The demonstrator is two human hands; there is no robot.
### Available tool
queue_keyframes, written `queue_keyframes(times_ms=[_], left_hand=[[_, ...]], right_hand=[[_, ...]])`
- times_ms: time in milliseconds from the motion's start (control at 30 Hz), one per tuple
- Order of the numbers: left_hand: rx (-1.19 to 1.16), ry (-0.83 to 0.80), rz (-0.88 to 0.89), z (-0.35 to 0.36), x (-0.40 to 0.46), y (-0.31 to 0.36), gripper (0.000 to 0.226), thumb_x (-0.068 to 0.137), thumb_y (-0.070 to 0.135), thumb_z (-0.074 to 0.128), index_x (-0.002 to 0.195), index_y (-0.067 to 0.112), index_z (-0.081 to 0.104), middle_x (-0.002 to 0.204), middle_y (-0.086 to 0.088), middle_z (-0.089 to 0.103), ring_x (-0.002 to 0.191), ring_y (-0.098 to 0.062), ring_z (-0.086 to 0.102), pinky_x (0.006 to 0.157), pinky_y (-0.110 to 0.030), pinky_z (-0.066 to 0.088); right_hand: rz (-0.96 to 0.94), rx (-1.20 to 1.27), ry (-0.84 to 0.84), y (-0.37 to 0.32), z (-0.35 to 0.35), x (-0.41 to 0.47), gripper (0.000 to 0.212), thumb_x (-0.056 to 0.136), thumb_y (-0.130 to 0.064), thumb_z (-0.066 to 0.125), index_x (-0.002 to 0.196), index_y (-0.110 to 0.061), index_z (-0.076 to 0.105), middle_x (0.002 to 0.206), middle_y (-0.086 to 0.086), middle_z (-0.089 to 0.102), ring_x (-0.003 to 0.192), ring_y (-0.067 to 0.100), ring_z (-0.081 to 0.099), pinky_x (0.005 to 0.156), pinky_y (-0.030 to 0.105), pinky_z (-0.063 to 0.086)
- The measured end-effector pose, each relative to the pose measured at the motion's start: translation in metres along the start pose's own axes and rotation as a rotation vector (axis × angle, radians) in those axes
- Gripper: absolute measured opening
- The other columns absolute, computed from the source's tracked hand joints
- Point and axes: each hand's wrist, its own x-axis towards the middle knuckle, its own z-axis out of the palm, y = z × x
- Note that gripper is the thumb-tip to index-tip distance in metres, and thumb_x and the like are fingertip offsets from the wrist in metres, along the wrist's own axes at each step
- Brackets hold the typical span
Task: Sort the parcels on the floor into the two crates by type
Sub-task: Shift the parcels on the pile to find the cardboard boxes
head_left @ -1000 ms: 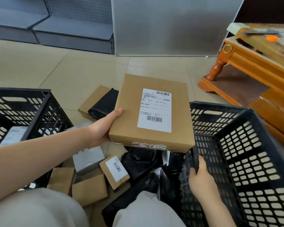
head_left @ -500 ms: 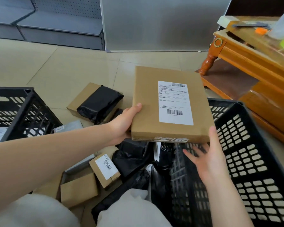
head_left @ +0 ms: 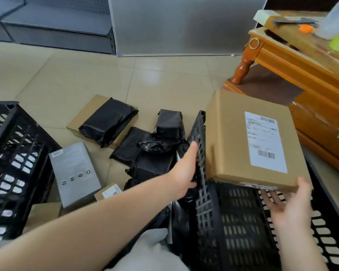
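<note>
My right hand (head_left: 288, 206) holds the cardboard box (head_left: 249, 141) from below at its near right corner, thumb up on the edge and fingers spread flat underneath, so the box hangs tilted over the open right crate (head_left: 233, 222), its white label (head_left: 265, 141) facing up. My left hand (head_left: 186, 171) is off the box; its fingers are stretched out against the outer side of that crate's left wall, holding nothing. Left of the crate the floor (head_left: 86, 81) carries a cluster of black bags (head_left: 151, 149), one more black bag (head_left: 108, 122) lying on a flat cardboard parcel, a grey box (head_left: 74, 173) and a small labelled carton (head_left: 109, 192) just beside it. The left crate (head_left: 14, 169) stands at the far left. A wooden table (head_left: 301, 61) stands beyond the right crate.
</note>
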Motion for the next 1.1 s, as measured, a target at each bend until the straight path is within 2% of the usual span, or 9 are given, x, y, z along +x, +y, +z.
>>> queue_keyframes(times_ms=[67, 167, 367, 433, 533, 700, 867, 1000, 1100], left_hand=[[0.147, 0.005, 0.018, 0.008, 0.0, -0.016, 0.067, 0.098, 0.065, 0.029, 0.156, 0.037, 0.013, 0.163, 0.005, 0.02, 0.148, -0.022, 0.023, 0.119, -0.046, 0.022], [0.361, -0.028, 0.084, 0.013, 0.005, -0.035, 0.075, 0.099, 0.052, 0.047, 0.158, 0.033, 0.004, 0.163, 0.006, 0.019, 0.148, -0.018, 0.023, 0.116, -0.036, 0.022], [0.428, -0.042, -0.027, 0.018, 0.019, -0.032, 0.101, 0.09, 0.052, 0.062, 0.155, 0.033, -0.012, 0.159, 0.002, 0.028, 0.14, -0.031, 0.039, 0.111, -0.043, 0.039], [0.448, -0.041, -0.005, 0.017, 0.026, -0.032, 0.098, 0.092, 0.046, 0.062, 0.156, 0.034, -0.012, 0.153, 0.0, 0.039, 0.129, -0.028, 0.052, 0.1, -0.038, 0.047], [0.434, -0.073, 0.007, 0.016, 0.036, -0.034, 0.094, 0.095, 0.036, 0.059, 0.155, 0.037, -0.013, 0.132, 0.004, 0.06, 0.093, -0.018, 0.064, 0.076, -0.03, 0.051], [0.358, -0.124, -0.032, 0.013, 0.047, -0.048, 0.098, 0.086, 0.037, 0.063, 0.15, 0.053, -0.009, 0.122, 0.016, 0.067, 0.111, -0.031, 0.066, 0.095, -0.054, 0.052], [0.339, -0.148, -0.04, 0.011, 0.054, -0.052, 0.097, 0.088, 0.038, 0.062, 0.148, 0.056, -0.011, 0.131, 0.015, 0.063, 0.114, -0.022, 0.064, 0.1, -0.049, 0.051], [0.321, -0.152, -0.036, 0.009, 0.058, -0.056, 0.097, 0.089, 0.04, 0.064, 0.149, 0.055, -0.011, 0.133, 0.016, 0.061, 0.122, -0.018, 0.058, 0.106, -0.044, 0.045], [0.322, -0.143, -0.029, 0.009, 0.057, -0.056, 0.096, 0.09, 0.039, 0.063, 0.149, 0.055, -0.011, 0.131, 0.016, 0.062, 0.117, -0.016, 0.06, 0.103, -0.043, 0.048]], right_hand=[[0.017, 0.016, 0.065, 0.001, -0.013, 0.006, 0.054, 0.081, -0.053, 0.062, 0.128, -0.027, 0.059, 0.124, 0.004, 0.063, 0.111, 0.024, 0.061, 0.091, 0.044, 0.056], [0.021, 0.009, 0.162, 0.004, -0.03, 0.018, 0.055, 0.078, -0.052, 0.063, 0.127, -0.025, 0.058, 0.123, 0.003, 0.064, 0.11, 0.024, 0.062, 0.087, 0.044, 0.057], [0.031, -0.167, 0.217, 0.031, -0.045, 0.047, 0.043, 0.085, -0.039, 0.065, 0.125, -0.025, 0.059, 0.119, 0.004, 0.066, 0.106, 0.023, 0.065, 0.088, 0.044, 0.055], [0.047, -0.221, 0.203, 0.045, -0.046, 0.054, 0.036, 0.088, -0.035, 0.066, 0.122, -0.026, 0.057, 0.126, 0.006, 0.062, 0.112, 0.027, 0.062, 0.09, 0.045, 0.054], [0.06, -0.269, 0.188, 0.066, -0.048, 0.069, 0.049, 0.091, -0.03, 0.065, 0.138, -0.023, 0.051, 0.132, 0.006, 0.057, 0.115, 0.028, 0.058, 0.088, 0.043, 0.051], [0.15, -0.264, 0.074, 0.088, -0.044, 0.092, 0.057, 0.097, -0.027, 0.06, 0.149, -0.017, 0.039, 0.132, 0.011, 0.051, 0.116, 0.029, 0.052, 0.104, 0.054, 0.046], [0.184, -0.195, 0.07, 0.108, -0.033, 0.107, 0.07, 0.096, -0.031, 0.064, 0.153, -0.01, 0.029, 0.15, 0.015, 0.043, 0.135, 0.033, 0.045, 0.105, 0.05, 0.046], [0.251, -0.216, 0.031, 0.124, -0.022, 0.1, 0.047, 0.099, -0.017, 0.061, 0.142, -0.001, 0.047, 0.139, 0.015, 0.054, 0.104, 0.02, 0.061, 0.096, 0.033, 0.055], [0.321, -0.255, 0.002, 0.136, -0.016, 0.098, 0.048, 0.096, -0.022, 0.065, 0.139, -0.005, 0.051, 0.132, 0.015, 0.057, 0.102, 0.024, 0.063, 0.095, 0.037, 0.052]])
